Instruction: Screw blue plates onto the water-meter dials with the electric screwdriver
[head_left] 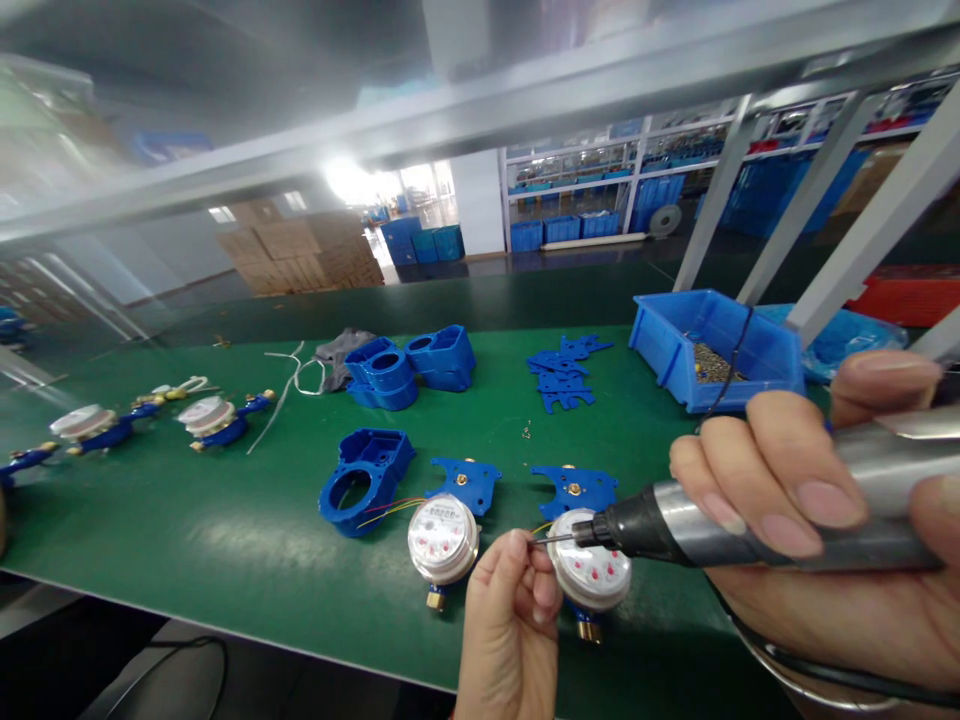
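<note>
My right hand (pixel 810 510) grips a silver electric screwdriver (pixel 750 515), its thin bit pointing left at my left hand's fingertips. My left hand (pixel 510 620) is pinched at the bit tip, apparently on a small screw too small to make out. Just behind it lies a water meter (pixel 596 580) with a white dial and a blue plate (pixel 574 490) beside it. A second meter (pixel 442 540) lies to the left with a blue plate (pixel 469 482) and thin coloured wires running to a blue housing (pixel 364 480).
A blue bin (pixel 675 345) holding screws stands at the right. Flat blue plates (pixel 562 372) and stacked blue housings (pixel 412 365) lie further back. Several assembled meters (pixel 214 420) sit at the left on the green mat (pixel 187 520). A metal frame rail (pixel 525 100) crosses overhead.
</note>
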